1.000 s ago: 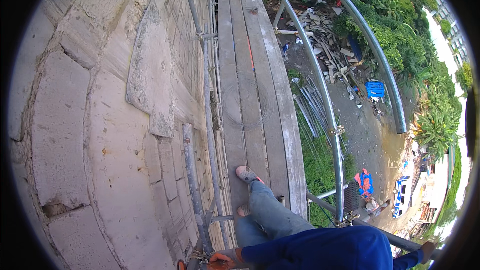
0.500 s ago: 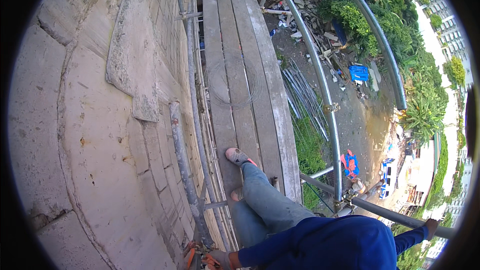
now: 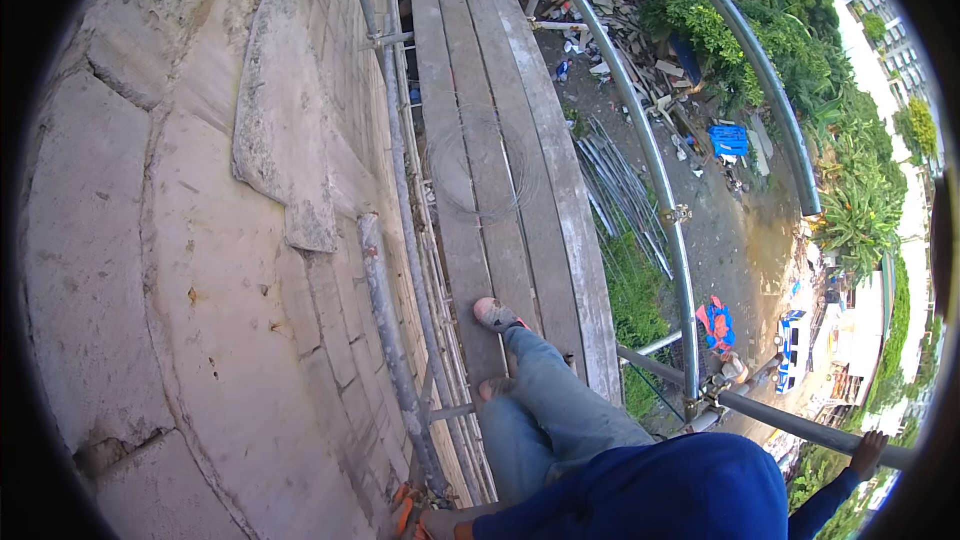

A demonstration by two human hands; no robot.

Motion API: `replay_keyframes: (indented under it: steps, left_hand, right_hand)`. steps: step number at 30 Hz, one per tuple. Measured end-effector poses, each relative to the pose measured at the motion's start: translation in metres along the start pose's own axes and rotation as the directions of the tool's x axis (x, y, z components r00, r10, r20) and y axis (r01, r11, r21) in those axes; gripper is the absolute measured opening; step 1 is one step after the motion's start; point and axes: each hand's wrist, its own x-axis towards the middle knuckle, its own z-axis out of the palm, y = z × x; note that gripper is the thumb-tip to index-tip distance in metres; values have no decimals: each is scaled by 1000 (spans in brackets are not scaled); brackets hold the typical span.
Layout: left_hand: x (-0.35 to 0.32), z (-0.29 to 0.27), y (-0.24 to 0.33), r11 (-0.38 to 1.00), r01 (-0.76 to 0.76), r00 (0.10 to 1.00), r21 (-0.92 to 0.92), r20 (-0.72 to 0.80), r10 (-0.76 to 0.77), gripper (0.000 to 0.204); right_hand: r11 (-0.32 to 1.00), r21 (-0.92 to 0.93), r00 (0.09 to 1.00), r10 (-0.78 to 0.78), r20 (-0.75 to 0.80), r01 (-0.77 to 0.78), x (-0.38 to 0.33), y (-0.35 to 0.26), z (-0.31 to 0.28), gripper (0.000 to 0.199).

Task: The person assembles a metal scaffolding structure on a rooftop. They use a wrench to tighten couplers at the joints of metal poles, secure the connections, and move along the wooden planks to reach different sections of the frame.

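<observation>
I stand on a scaffold walkway of wooden planks (image 3: 470,140) beside a plastered block wall (image 3: 180,270). My left hand (image 3: 440,521) is at the bottom edge, closed around an orange-handled tool (image 3: 403,510) at the foot of a scaffold pipe (image 3: 385,340) by the wall. My right hand (image 3: 866,452), at the end of a blue sleeve, grips the slanted metal guard rail (image 3: 780,418) at the lower right. My legs in grey trousers and two shoes (image 3: 497,314) rest on the planks.
A coil of thin wire (image 3: 480,175) lies on the planks ahead. Curved guard rails (image 3: 660,190) run along the outer side. Far below are rubble, a bundle of steel rods (image 3: 620,190), a blue crate (image 3: 729,139) and green bushes.
The view has shifted slightly toward the wall and downward. My right hand has settled a little higher on the guard rail; my left hand stays at the pipe with the orange tool.
</observation>
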Motion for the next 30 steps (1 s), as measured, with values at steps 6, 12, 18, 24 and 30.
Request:
replay_keyframes:
  steps: [6,12,18,24,30]
  left_hand:
    - [-6,-15,-10,999,-36,999,1,15,36,30]
    - [-7,-28,-8,997,-54,998,52,37,52,31]
    - [2,-22,-3,992,-57,993,108,113,45,32]
    - [6,-11,0,989,-30,992,144,127,11,33]
    - [16,10,4,975,-44,980,219,198,0,34]
  right_hand:
    - [999,7,991,-52,119,52,-4,27,68,13]
    - [994,-101,995,-28,94,38,7,16,32,10]
    - [973,-231,993,-34,-116,7,-10,-48,-84,7]
    - [962,-48,942,-252,223,269,-5,20,52,6]
    - [881,17,809,-442,387,473,-14,30,104,7]
